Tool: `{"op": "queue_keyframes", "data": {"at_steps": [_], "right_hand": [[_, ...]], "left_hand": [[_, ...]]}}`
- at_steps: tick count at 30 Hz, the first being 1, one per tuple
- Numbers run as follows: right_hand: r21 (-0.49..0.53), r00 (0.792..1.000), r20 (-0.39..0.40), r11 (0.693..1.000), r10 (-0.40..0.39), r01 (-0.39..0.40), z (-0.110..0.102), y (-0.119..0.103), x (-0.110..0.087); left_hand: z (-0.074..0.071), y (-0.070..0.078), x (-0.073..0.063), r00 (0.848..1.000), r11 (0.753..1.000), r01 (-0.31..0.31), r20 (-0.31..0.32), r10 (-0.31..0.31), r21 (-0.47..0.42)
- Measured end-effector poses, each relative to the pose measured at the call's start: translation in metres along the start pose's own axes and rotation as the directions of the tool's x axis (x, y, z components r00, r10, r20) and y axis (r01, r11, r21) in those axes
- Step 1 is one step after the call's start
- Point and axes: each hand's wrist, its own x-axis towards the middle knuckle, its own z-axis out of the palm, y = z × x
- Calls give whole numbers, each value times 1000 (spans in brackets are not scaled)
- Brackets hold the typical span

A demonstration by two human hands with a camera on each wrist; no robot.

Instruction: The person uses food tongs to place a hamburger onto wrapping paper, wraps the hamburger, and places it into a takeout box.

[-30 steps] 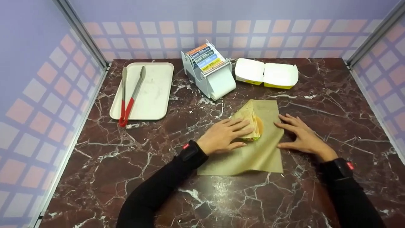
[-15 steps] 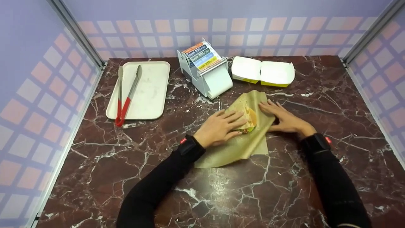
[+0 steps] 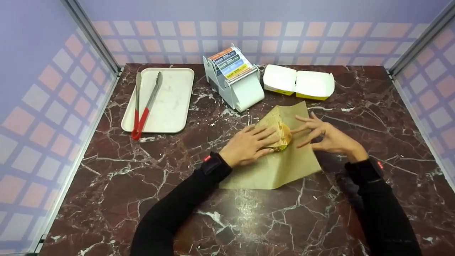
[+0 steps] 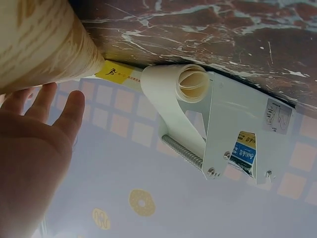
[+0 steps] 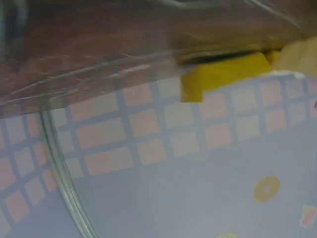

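A burger point(image 3: 287, 137) lies on brown wrapping paper point(image 3: 256, 177), its left part covered by a printed fold of that paper. My left hand point(image 3: 249, 144) rests over the fold, fingers straight and slightly spread. Over the paper's right side my right hand point(image 3: 328, 137) reaches in with spread fingers, the index fingertip close to the bun and the thumb at the paper's right edge. In the left wrist view, the printed paper point(image 4: 44, 44) bulges above the left fingers point(image 4: 72, 114). The right wrist view is blurred; pale paper point(image 5: 299, 57) shows at its right edge.
Behind the paper stand a label dispenser point(image 3: 234, 78) with a hanging white strip and an opened white-and-yellow burger box point(image 3: 314, 83). A white tray point(image 3: 170, 103) at the left carries red-handled tongs point(image 3: 142, 121). Patterned walls enclose the dark marble table point(image 3: 142, 199).
My right hand has come leftward onto the paper. The paper's right side was raised toward the burger half a second ago and now spreads outward again. My left hand stays on the fold.
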Motion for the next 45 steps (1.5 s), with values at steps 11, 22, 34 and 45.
{"op": "queue_keyframes", "data": {"at_steps": [11, 22, 34, 45], "right_hand": [[-21, 966, -84, 969, 245, -248, 18, -25, 51], [-289, 854, -486, 888, 188, -359, 66, -10, 87], [-309, 846, -518, 894, 128, -325, 84, 0, 97], [-310, 854, -504, 897, 126, -316, 84, 4, 97]], "left_hand": [[-3, 0, -1, 999, 997, -29, 33, 27, 78], [0, -7, -3, 996, 993, -83, -26, 86, 80], [-3, -16, -1, 990, 987, -127, 65, 121, 99], [-15, -37, -8, 933, 936, -159, -359, 38, -314]]}}
